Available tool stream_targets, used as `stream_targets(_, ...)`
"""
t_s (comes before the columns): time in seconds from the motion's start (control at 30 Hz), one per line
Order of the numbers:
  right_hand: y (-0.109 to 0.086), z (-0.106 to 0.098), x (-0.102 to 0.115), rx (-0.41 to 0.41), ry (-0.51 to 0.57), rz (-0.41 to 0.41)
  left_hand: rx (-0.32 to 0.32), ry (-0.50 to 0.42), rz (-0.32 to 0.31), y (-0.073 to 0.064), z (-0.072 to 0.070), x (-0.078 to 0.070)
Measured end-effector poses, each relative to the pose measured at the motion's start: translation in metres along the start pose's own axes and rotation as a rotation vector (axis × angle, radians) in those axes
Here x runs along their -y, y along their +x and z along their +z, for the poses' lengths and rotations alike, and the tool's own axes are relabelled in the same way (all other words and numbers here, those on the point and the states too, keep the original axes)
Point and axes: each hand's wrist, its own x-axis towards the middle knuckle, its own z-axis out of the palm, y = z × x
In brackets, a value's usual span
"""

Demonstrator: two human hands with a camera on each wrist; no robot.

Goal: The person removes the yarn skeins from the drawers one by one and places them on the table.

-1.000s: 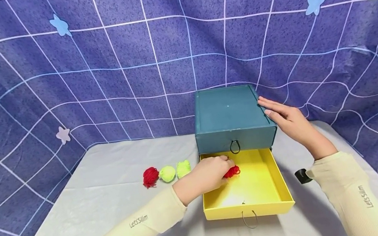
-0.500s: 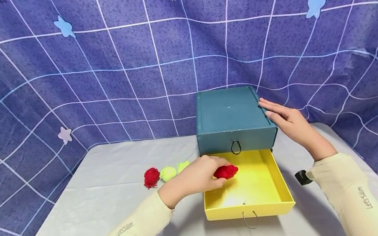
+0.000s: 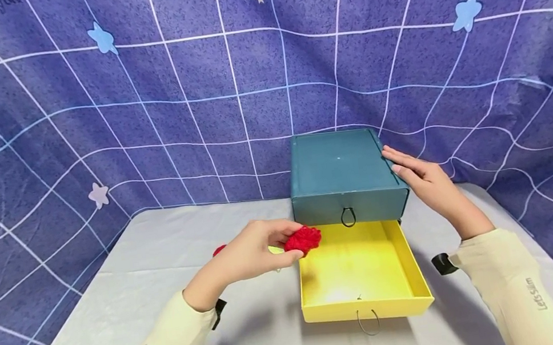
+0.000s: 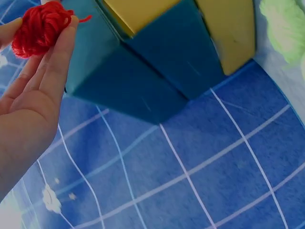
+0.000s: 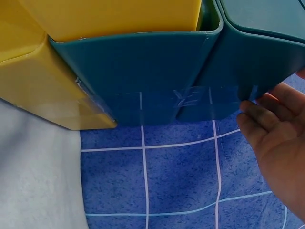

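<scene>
In the head view my left hand [image 3: 252,252] pinches a small red ball of yarn [image 3: 304,240] between thumb and fingers. It is above the left wall of the pulled-out yellow drawer [image 3: 368,309]. A loose strand sticks out from the red yarn ball [image 4: 42,28] in the left wrist view. My right hand [image 3: 425,182] rests against the right edge of the teal drawer box [image 3: 340,164], fingers fairly straight. In the right wrist view the fingers of the right hand [image 5: 281,124] touch the side of the teal box [image 5: 138,62].
Behind my left hand, a second red yarn ball [image 3: 219,250] and yellow-green yarn [image 3: 275,249] are mostly hidden on the white-covered table [image 3: 160,238]. A wire loop handle [image 3: 369,322] hangs from the drawer front. A purple gridded cloth [image 3: 197,119] hangs behind.
My left hand has lifted the red yarn ball out of the yellow drawer and moved left toward its edge. The right hand keeps its place on the box.
</scene>
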Motion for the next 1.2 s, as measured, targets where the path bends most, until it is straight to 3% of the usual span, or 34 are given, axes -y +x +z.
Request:
stream_targets(0.2,-0.001,0.000,-0.002,-0.008,0.004,-0.013,-0.126,-0.061,-0.081,-0.015,-0.022,0.013)
stream_targets(0.33,-0.001,0.000,-0.003,-0.010,0.007,-0.016,-0.222,-0.061,-0.193,-0.028,-0.039,0.027)
stream_targets(0.53,-0.001,-0.001,-0.002,-0.001,0.015,-0.011,-0.336,-0.102,-0.387,-0.045,-0.061,0.058)
stream_targets(0.7,-0.001,0.000,-0.002,0.003,0.024,-0.015,-0.406,-0.235,-0.471,-0.055,-0.071,0.088)
stream_targets(0.83,-0.001,0.000,-0.002,0.000,0.025,-0.020,-0.448,-0.320,-0.538,-0.062,-0.074,0.107)
stream_targets(1.03,-0.001,0.000,-0.003,-0.018,0.022,-0.022,-0.459,-0.277,-0.681,-0.071,-0.076,0.130)
stream_targets(1.2,-0.001,0.001,-0.004,-0.018,0.030,-0.019,-0.428,-0.230,-0.748,-0.080,-0.076,0.148)
